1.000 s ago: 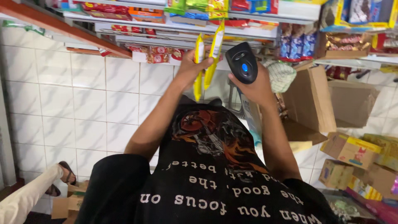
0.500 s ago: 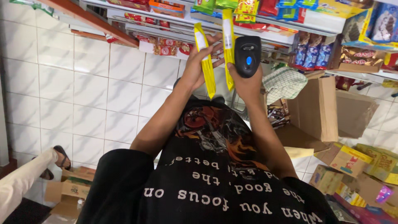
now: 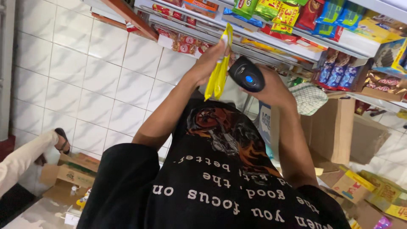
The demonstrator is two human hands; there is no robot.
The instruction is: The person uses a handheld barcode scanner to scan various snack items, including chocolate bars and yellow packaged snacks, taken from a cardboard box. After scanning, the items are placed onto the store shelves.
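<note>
My left hand (image 3: 212, 59) holds long yellow snack packets (image 3: 218, 70) that hang down from its fingers, in front of the shop shelves. My right hand (image 3: 271, 87) grips a black handheld barcode scanner (image 3: 246, 74) with a blue light on its top. The scanner's head sits close beside the yellow packets, on their right. Both forearms reach forward over my black printed shirt (image 3: 220, 178).
Shelves (image 3: 339, 40) full of coloured snack packs run along the top. An open cardboard box (image 3: 335, 127) stands at right, with smaller boxes (image 3: 360, 186) on the tiled floor. Another person's leg and sandalled foot (image 3: 46, 146) lie at left by a flat carton (image 3: 70, 174).
The yellow packets, spread apart before, now hang together in my left hand. The scanner has tilted and moved close to them. The view has swung left and down.
</note>
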